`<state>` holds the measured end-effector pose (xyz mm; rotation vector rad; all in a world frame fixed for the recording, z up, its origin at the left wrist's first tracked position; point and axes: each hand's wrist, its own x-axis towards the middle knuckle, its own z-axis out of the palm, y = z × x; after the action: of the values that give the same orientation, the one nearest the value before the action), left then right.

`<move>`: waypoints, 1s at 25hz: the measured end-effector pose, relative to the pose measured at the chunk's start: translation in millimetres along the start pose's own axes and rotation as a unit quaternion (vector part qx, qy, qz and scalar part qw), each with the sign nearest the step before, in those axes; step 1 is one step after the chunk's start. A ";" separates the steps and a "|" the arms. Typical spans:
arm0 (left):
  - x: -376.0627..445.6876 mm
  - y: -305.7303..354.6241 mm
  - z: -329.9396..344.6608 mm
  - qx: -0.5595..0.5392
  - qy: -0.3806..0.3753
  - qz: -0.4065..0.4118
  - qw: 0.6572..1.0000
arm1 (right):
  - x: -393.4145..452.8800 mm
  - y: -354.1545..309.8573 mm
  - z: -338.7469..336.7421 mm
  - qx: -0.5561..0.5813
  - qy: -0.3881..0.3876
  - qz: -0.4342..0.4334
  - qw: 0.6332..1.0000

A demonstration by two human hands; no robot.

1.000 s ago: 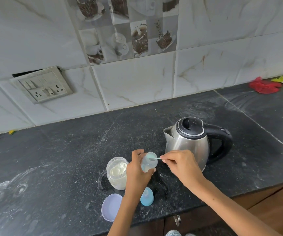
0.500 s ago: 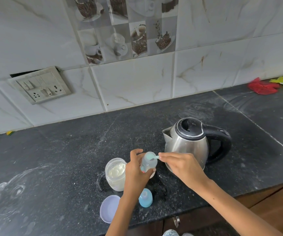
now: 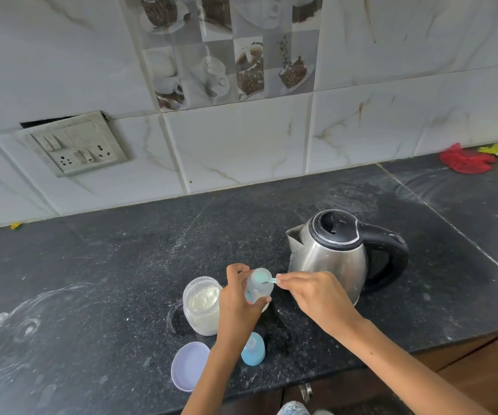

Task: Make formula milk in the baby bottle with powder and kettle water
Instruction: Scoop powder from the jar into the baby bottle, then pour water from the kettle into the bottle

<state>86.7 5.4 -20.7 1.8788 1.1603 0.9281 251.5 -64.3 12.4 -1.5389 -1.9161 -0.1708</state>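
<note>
Clear plastic bottle in left hand grip; right hand pinches teal scoop over mouth.

- The baby bottle is small, clear and open-topped, raised off the counter and tilted slightly toward 1 o'clock, near the centre foreground.
- A pale teal scoop rests with its bowl at the bottle's mouth, its handle pointing to 3 o'clock.
- The powder jar stands upright and uncapped just at 9 o'clock of the bottle, clear-walled and partly filled with white powder.
- Its round lilac lid lies flat at 6 o'clock of the jar.
- The blue bottle cap stands at 6 o'clock of the bottle.
- The steel kettle, black lid shut, sits at 2 o'clock, spout toward 9 o'clock, black handle toward 3 o'clock.
</note>
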 end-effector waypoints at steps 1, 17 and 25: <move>-1.0 -2.2 1.1 -0.005 0.002 -0.004 1.000 | 0.2 -0.9 1.1 -0.001 -0.005 0.002 1.000; -76.5 4.3 -32.6 -0.011 0.091 -0.052 0.994 | 13.2 -36.7 8.9 0.281 0.082 0.259 0.920; -93.4 -10.4 -50.4 -0.017 0.103 -0.065 0.992 | 53.4 -74.2 77.9 0.238 -0.017 0.219 0.946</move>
<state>8.4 -66.9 -24.3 1.6882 1.3622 1.0804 147.6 -4.5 4.5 -1.5768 -1.4443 0.4821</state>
